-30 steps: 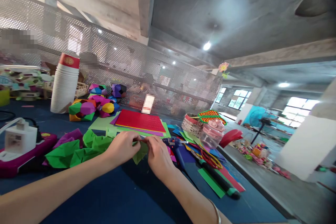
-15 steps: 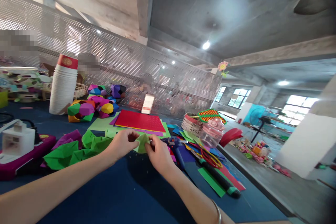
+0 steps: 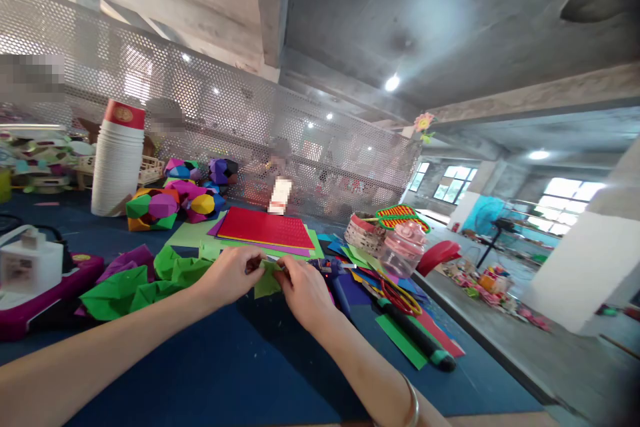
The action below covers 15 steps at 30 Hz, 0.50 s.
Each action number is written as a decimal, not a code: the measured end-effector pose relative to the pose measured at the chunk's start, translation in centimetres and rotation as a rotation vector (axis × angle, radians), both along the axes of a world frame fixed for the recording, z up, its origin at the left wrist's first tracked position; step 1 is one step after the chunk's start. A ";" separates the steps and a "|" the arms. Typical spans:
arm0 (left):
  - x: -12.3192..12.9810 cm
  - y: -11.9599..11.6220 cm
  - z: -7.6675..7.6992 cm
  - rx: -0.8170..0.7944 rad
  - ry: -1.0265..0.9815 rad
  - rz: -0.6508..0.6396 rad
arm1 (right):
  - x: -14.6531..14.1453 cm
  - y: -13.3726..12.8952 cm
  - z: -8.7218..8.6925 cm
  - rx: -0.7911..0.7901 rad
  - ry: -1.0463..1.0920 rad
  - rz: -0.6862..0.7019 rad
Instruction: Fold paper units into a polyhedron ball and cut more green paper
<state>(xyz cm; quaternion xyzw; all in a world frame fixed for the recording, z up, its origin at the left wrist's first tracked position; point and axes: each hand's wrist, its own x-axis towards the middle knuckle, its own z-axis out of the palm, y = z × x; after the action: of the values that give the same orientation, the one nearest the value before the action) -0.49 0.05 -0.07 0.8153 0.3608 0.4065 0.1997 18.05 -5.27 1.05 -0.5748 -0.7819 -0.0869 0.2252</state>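
A small piece of light green paper [image 3: 267, 282] is held up over the blue table between both hands. My left hand [image 3: 234, 275] pinches its left side, thumb against fingers. On the other side my right hand [image 3: 303, 287] grips the paper's right edge between thumb and fingertips. The fingertips partly hide the paper's upper edge. Just right of my right hand lies a blue hot glue gun [image 3: 336, 277]. Folded green paper pieces [image 3: 145, 287] rest left of my left hand, and a stack of coloured sheets topped with red [image 3: 267, 228] lies behind the hands.
At the left stand a tall stack of paper cups [image 3: 116, 163], colourful folded-paper balls [image 3: 155, 208] and a magenta power strip [image 3: 55, 303]. Scissors [image 3: 400, 300], a black-handled tool [image 3: 419, 335], a clear pink-lidded jar [image 3: 401, 250] and a basket [image 3: 364, 233] are on the right. A perforated screen [image 3: 320, 147] rises behind.
The green paper has tilted between my fingers, its lower part now hanging down and looking darker. Both hands stay close together, pinching it. The view has shifted slightly.
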 end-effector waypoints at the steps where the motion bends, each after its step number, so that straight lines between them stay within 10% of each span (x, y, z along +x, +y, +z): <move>1: 0.0 -0.1 0.0 0.014 0.025 0.009 | 0.0 0.0 0.0 0.012 -0.014 0.001; 15: 0.6 0.2 -0.5 -0.120 0.025 -0.051 | -0.3 -0.1 -0.1 0.149 -0.174 0.075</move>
<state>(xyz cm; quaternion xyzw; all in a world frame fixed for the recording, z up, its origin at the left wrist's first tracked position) 0.08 0.25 -0.54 0.8158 0.3663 0.3685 0.2540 17.73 -5.35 0.91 -0.5173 -0.8107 -0.1859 0.2016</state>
